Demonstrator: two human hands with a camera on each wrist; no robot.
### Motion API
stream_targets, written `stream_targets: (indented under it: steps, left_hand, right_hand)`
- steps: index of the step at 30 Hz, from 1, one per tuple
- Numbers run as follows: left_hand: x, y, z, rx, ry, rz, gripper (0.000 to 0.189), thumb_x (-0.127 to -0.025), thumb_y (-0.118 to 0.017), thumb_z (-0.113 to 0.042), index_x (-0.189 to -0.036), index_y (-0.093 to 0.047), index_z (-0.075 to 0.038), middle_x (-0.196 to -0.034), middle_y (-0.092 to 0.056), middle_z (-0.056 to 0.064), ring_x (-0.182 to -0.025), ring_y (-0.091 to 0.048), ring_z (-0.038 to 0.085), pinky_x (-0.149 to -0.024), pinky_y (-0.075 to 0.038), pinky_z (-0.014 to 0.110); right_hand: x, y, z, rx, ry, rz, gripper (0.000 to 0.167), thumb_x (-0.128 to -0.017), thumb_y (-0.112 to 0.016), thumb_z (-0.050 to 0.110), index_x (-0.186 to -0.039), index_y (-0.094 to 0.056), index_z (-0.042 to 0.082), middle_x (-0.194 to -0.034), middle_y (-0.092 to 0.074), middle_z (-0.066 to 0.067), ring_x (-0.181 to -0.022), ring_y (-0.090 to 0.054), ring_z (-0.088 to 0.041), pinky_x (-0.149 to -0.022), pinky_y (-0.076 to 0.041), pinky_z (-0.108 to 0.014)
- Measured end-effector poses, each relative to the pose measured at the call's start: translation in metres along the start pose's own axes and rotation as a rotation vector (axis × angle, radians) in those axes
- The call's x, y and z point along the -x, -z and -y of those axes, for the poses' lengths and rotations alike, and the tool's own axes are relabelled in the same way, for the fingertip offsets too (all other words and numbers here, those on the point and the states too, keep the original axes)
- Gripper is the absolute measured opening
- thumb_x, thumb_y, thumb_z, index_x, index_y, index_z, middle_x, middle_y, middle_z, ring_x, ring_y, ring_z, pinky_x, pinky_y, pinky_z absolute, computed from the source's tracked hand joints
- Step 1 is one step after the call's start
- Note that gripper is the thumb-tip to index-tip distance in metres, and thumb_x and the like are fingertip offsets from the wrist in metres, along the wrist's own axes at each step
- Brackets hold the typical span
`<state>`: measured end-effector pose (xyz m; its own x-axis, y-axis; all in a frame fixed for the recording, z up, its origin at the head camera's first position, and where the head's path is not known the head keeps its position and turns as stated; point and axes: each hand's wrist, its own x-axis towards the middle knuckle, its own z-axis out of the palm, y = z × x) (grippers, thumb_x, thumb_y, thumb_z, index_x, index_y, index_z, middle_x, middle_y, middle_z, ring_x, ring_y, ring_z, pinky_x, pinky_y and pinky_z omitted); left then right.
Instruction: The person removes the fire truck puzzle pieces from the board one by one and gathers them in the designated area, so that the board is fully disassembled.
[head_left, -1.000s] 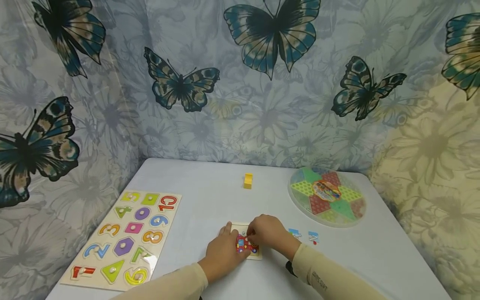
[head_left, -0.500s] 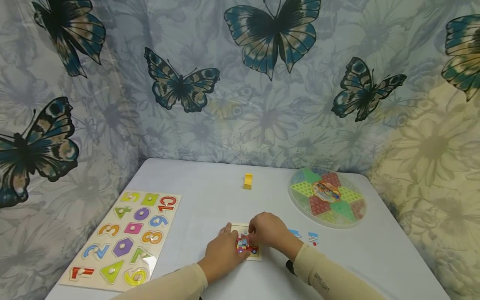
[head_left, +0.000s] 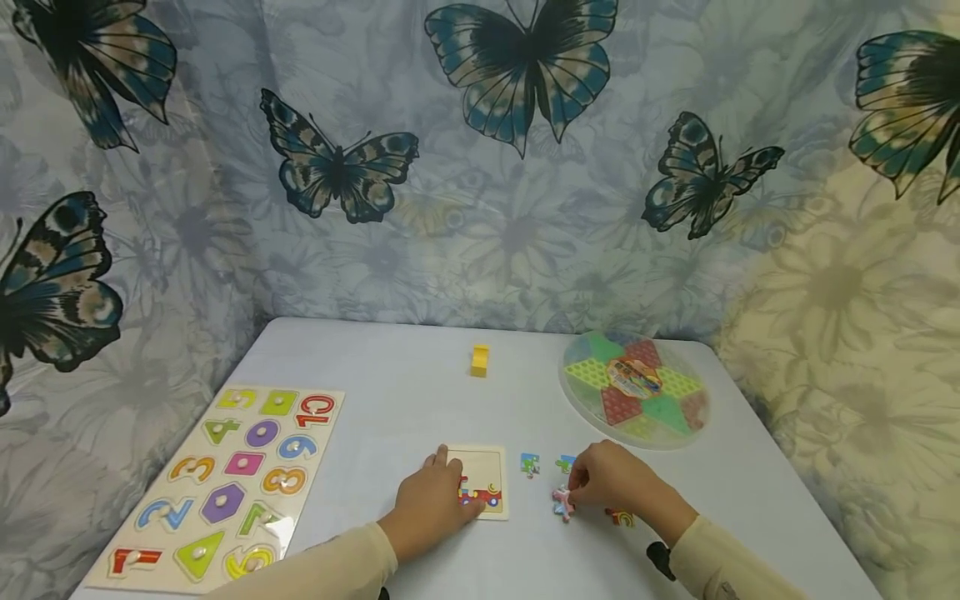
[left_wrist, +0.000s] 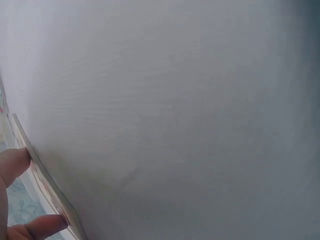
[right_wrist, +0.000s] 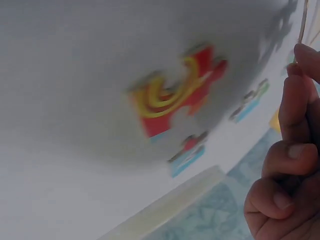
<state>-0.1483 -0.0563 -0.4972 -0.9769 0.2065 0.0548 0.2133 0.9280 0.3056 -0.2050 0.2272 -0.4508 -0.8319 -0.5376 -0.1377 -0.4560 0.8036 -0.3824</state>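
Observation:
My left hand rests on a small wooden puzzle board, thumb and fingers spread over its left part. A red vehicle picture shows along the board's lower part, partly covered by that hand. In the left wrist view, two fingertips touch the board, seen nearly edge-on. To the right of the board, my right hand pinches a pinkish jigsaw piece between thumb and forefinger. Beside and under that hand lie a blue-green piece and a red piece with yellow arcs.
Another blue-green jigsaw piece lies between board and right hand. A number-and-shape peg board occupies the table's left side. A yellow block stands toward the back, and a round star-patterned game board lies at back right.
My right hand has left the puzzle board, moved right and picked up the pinkish piece. The left hand stays on the board. The head view has shifted slightly to the right.

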Motion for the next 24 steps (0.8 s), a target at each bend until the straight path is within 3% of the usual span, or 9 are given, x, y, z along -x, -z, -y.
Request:
stream_targets:
  steps: [6,9,14,20,24]
  left_hand:
    - [0.003,0.001,0.002,0.021,-0.022,-0.019,0.045,-0.079,-0.074,-0.051,-0.085,-0.059,-0.009,-0.133,-0.052,0.031,-0.120,-0.054,0.038,-0.069,-0.053,0.049]
    - [0.002,0.001,0.001,0.031,-0.033,-0.018,0.042,-0.079,-0.075,-0.048,-0.084,-0.058,-0.010,-0.133,-0.052,0.030,-0.120,-0.055,0.038,-0.067,-0.054,0.048]
    - [0.003,-0.003,0.005,0.050,-0.016,-0.013,0.045,-0.080,-0.075,-0.048,-0.095,-0.062,-0.007,-0.136,-0.051,0.028,-0.122,-0.054,0.035,-0.065,-0.054,0.044]
    - [0.006,-0.003,0.006,0.072,-0.006,-0.031,0.044,-0.082,-0.073,-0.042,-0.102,-0.061,-0.005,-0.139,-0.049,0.026,-0.117,-0.057,0.035,-0.061,-0.051,0.042]
    - [0.008,-0.004,0.007,0.122,0.016,-0.040,0.040,-0.081,-0.076,-0.040,-0.098,-0.061,-0.007,-0.141,-0.049,0.022,-0.094,-0.065,0.031,-0.060,-0.049,0.039]
  right_hand:
    - [0.014,-0.004,-0.015,-0.036,-0.014,0.011,0.019,-0.076,-0.083,0.026,-0.067,-0.066,0.024,-0.060,-0.055,0.015,-0.055,-0.049,-0.007,-0.051,-0.042,-0.028]
    - [0.017,-0.004,-0.019,-0.037,-0.030,0.025,0.020,-0.076,-0.083,0.023,-0.066,-0.065,0.024,-0.060,-0.055,0.014,-0.053,-0.050,-0.007,-0.051,-0.042,-0.028]
    - [0.012,-0.003,-0.022,-0.047,-0.043,0.063,0.021,-0.076,-0.082,0.018,-0.067,-0.063,0.023,-0.061,-0.055,0.011,-0.053,-0.051,-0.008,-0.053,-0.042,-0.028]
    - [-0.003,-0.002,-0.004,-0.051,0.023,0.034,0.020,-0.080,-0.078,0.016,-0.068,-0.063,0.022,-0.061,-0.055,0.012,-0.055,-0.050,-0.008,-0.051,-0.042,-0.027]
    - [-0.021,-0.011,0.023,-0.019,0.056,0.011,0.021,-0.081,-0.077,0.017,-0.068,-0.062,0.023,-0.061,-0.053,0.013,-0.056,-0.048,-0.007,-0.052,-0.042,-0.027]
